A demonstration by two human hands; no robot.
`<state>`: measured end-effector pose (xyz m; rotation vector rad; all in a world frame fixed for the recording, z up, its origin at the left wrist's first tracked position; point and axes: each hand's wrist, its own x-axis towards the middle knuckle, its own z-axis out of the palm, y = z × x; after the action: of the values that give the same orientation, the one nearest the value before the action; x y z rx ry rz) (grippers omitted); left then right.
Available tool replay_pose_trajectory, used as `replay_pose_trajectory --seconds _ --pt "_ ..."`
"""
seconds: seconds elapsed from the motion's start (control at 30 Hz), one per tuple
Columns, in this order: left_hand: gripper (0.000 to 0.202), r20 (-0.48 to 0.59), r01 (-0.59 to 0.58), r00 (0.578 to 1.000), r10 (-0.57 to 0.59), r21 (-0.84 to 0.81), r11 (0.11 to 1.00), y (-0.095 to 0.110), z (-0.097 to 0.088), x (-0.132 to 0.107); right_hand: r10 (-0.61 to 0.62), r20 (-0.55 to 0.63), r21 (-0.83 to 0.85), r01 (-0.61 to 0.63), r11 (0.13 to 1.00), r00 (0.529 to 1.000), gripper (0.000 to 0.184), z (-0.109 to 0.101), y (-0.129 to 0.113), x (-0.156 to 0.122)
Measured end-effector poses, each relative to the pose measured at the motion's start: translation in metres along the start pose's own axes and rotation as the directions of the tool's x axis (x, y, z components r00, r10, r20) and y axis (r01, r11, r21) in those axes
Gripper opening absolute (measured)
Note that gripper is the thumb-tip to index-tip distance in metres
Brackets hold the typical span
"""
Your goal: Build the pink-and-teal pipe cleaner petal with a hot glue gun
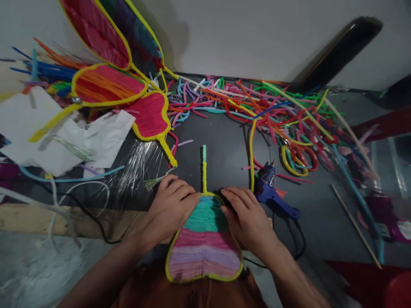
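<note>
A petal shape made of pipe cleaners [205,254] lies at the table's front edge and reaches toward my body. It has a yellow rim and bands of teal, pink and lilac. Its yellow-and-green stem [204,173] points away from me. My left hand [173,207] holds the upper left rim, fingers bent together over it. On the opposite rim, my right hand [247,214] grips with its fingers curled and thumb on the teal band. Just right of that hand lies a blue hot glue gun [272,196].
Finished pink and orange petals [150,115] with yellow rims stand at the back left, by crumpled white paper [105,132]. Loose pipe cleaners [237,100] heap along the wall. A white cable [53,205] hangs at left. A thin stick [355,224] lies at right.
</note>
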<state>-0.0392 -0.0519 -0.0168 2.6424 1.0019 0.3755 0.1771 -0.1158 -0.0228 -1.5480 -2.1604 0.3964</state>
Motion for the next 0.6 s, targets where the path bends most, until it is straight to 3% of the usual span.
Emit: replay_pose_trajectory --seconds 0.6 --pt "0.016 0.038 -0.031 0.999 0.027 0.111 0.993 0.004 0.0 -0.002 0.025 0.157 -0.15 -0.001 0.989 0.987 0.028 0.003 -0.012 0.011"
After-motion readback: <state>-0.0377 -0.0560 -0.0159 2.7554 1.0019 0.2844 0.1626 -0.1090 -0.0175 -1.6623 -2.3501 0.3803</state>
